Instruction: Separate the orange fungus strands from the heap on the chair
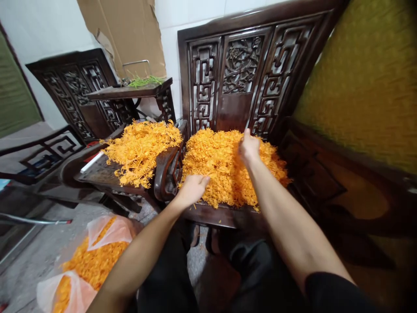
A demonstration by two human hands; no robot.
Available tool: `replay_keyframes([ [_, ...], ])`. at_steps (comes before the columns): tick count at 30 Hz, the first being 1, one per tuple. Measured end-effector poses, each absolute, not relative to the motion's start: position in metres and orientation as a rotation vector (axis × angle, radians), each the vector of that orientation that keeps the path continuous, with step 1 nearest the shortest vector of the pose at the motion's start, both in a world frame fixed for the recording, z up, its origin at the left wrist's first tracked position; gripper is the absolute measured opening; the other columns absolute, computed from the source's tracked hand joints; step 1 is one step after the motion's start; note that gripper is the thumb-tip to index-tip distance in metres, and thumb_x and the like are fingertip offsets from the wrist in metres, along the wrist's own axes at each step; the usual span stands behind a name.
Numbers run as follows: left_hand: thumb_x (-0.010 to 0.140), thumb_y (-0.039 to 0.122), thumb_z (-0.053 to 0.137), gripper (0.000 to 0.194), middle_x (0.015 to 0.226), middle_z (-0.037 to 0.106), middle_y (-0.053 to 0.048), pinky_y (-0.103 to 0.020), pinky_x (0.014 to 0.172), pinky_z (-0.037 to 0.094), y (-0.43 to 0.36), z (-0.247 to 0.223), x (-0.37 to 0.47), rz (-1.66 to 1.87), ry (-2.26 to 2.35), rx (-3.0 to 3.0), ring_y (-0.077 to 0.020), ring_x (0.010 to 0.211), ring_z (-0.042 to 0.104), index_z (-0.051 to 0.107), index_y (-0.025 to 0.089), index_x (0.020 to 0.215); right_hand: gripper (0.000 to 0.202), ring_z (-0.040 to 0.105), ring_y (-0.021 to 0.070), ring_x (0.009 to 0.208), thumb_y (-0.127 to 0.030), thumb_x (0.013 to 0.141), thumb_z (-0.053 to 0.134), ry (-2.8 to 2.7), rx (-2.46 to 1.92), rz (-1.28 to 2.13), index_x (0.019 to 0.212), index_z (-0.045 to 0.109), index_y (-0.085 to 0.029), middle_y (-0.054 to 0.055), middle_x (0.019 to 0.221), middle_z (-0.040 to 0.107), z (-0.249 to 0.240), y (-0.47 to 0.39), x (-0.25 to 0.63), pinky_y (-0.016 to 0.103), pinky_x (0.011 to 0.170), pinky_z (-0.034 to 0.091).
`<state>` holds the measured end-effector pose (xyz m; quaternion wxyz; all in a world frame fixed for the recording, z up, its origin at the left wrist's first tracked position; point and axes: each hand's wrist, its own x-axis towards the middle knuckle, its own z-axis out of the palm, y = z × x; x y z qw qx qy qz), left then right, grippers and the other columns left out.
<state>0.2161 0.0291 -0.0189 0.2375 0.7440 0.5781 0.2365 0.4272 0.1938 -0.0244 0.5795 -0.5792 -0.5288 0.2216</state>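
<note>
A wide heap of orange, stringy, flower-like plastic pieces point(218, 161) covers the seat of the dark wooden chair point(224, 216) in front of me. My left hand point(193, 190) is at the heap's near left edge, its fingers drawn together and partly hidden against the pieces. Over the right half of the heap is my right hand point(250, 147), curled with the thumb pointing up. Its other fingers are turned away, so what either hand holds is hidden.
A second orange pile point(140, 148) lies on a small side table point(107, 171) at left, beside a white strip point(92, 161). On the floor sits a translucent bag point(114, 230) of orange pieces. Green strands point(146, 81) rest on a higher stand point(130, 91). Carved chairbacks line the wall.
</note>
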Motion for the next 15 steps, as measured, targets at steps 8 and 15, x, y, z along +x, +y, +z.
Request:
replay_keyframes([
  [8, 0.098, 0.045, 0.045, 0.044, 0.06, 0.054, 0.001, -0.027, 0.065, 0.035, 0.042, -0.027, 0.205, 0.893, 1.536, 1.856, -0.0149, 0.063, 0.052, 0.061, 0.017, 0.068, 0.053, 0.059, 0.0322, 0.113, -0.062, 0.092, 0.056, -1.599, -1.307, 0.186, 0.105, 0.075, -0.015, 0.018, 0.12, 0.065, -0.002, 0.172, 0.418, 0.05, 0.101, 0.047],
  [15, 0.099, 0.044, 0.046, 0.044, 0.058, 0.052, 0.001, -0.027, 0.062, 0.034, 0.046, -0.032, 0.212, 0.843, 1.58, 1.865, -0.0146, 0.06, 0.05, 0.061, 0.017, 0.067, 0.041, 0.06, 0.0293, 0.1, -0.042, 0.103, 0.045, -1.942, -1.097, -0.083, 0.11, 0.077, -0.017, 0.014, 0.104, 0.069, 0.031, 0.123, 0.393, 0.047, 0.095, 0.048],
])
